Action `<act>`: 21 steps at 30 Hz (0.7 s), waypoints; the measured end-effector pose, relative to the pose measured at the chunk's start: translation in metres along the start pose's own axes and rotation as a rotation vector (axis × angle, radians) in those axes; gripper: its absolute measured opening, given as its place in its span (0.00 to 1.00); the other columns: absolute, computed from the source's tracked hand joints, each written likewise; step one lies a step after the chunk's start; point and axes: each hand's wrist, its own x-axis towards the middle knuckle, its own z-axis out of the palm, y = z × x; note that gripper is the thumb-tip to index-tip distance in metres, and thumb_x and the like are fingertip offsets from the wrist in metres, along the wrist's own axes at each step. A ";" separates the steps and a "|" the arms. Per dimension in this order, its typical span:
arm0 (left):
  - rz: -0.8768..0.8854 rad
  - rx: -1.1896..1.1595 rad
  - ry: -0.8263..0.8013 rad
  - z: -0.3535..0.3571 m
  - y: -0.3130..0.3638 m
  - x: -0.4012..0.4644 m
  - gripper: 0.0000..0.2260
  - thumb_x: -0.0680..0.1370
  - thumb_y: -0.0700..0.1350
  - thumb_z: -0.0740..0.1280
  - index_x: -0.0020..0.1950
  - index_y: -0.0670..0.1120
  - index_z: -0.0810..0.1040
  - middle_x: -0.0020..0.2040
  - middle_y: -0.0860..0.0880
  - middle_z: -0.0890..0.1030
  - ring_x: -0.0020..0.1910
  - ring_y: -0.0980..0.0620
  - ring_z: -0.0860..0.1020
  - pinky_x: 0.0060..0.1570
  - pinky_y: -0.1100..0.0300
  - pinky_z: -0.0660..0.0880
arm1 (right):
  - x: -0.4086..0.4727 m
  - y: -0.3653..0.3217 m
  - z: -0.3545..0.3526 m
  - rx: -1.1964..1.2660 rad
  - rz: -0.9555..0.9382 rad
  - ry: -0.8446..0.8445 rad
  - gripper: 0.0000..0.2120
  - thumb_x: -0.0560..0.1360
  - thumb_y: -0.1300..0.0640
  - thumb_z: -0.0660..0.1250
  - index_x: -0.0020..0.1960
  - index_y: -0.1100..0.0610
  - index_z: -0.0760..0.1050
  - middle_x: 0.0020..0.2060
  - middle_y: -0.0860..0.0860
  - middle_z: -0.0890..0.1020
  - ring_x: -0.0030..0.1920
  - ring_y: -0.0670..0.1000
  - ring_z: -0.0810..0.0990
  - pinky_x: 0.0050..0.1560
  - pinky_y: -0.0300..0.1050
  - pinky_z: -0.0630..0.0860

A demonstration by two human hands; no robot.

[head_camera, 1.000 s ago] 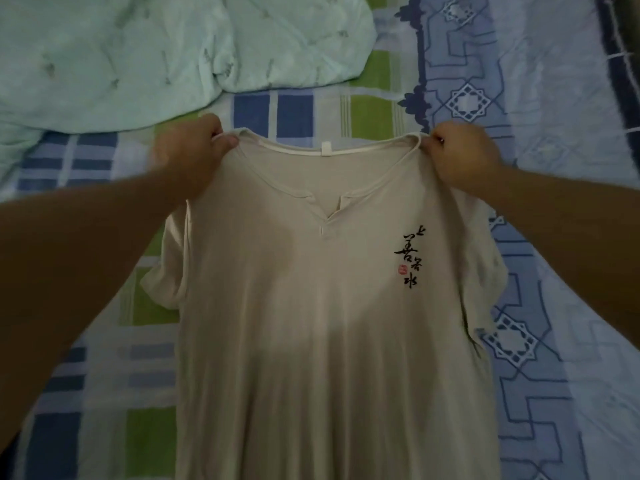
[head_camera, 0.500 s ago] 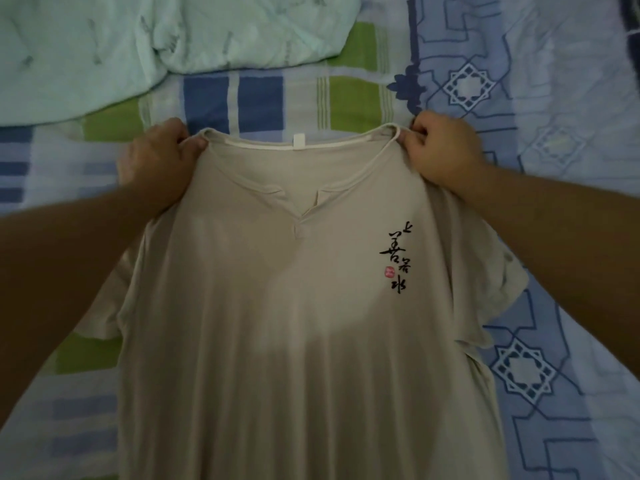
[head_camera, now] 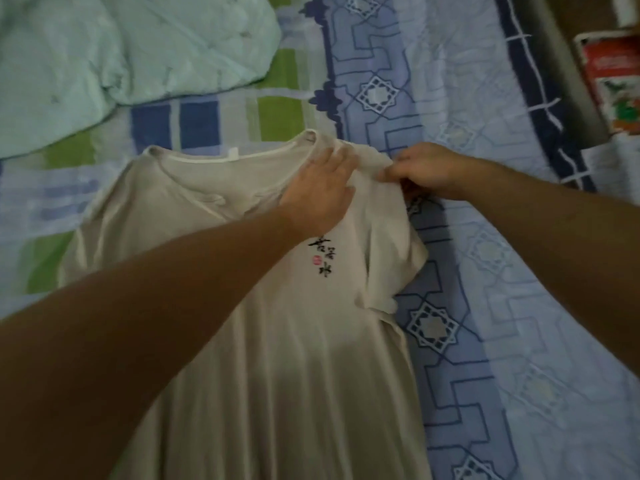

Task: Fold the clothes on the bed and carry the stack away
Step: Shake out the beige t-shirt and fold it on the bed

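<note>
Head view: a beige T-shirt lies face up and spread along the bed, its white-trimmed collar toward the far edge and its hem running off the near edge of the picture. Black brush-style characters with a small red seal sit on the chest. The left hand reaches across the garment and rests flat, fingers extended and palm down, on the shoulder area nearest the bed's right side; its grip is fully open and closes on nothing, only pressing the cloth. The right hand is just beside it, its grip closed in a pinch on a bunched fold of the shirt's shoulder fabric, lifting it slightly off the bed. The sleeve below that pinch hangs loose and creased over the blue patterned sheet. Under the shirt's other side lies a plaid cloth of blue, green and white blocks. A crumpled pale green quilt occupies the bed's far left corner, apart from the shirt. Beyond the right edge of the bed, a red and white package is partly visible, too blurred to read.
</note>
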 end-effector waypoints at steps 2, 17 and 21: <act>-0.135 0.080 -0.048 0.019 0.004 0.019 0.27 0.87 0.53 0.47 0.83 0.40 0.52 0.83 0.40 0.55 0.83 0.40 0.51 0.80 0.45 0.46 | 0.001 0.011 0.006 0.277 -0.013 0.107 0.10 0.75 0.56 0.74 0.37 0.57 0.78 0.32 0.52 0.83 0.37 0.55 0.82 0.43 0.50 0.78; -0.306 0.027 0.133 0.065 0.002 0.026 0.30 0.84 0.60 0.49 0.84 0.51 0.52 0.84 0.44 0.55 0.83 0.46 0.50 0.80 0.42 0.49 | -0.053 0.093 -0.043 0.353 0.070 0.018 0.16 0.71 0.54 0.79 0.54 0.62 0.83 0.45 0.57 0.88 0.43 0.55 0.87 0.41 0.48 0.83; -0.304 0.021 0.174 0.066 0.001 0.026 0.30 0.83 0.60 0.51 0.84 0.52 0.53 0.84 0.44 0.55 0.83 0.46 0.52 0.80 0.42 0.50 | -0.057 0.123 -0.041 0.178 -0.054 0.329 0.14 0.73 0.54 0.78 0.44 0.65 0.81 0.32 0.51 0.83 0.31 0.45 0.80 0.32 0.40 0.77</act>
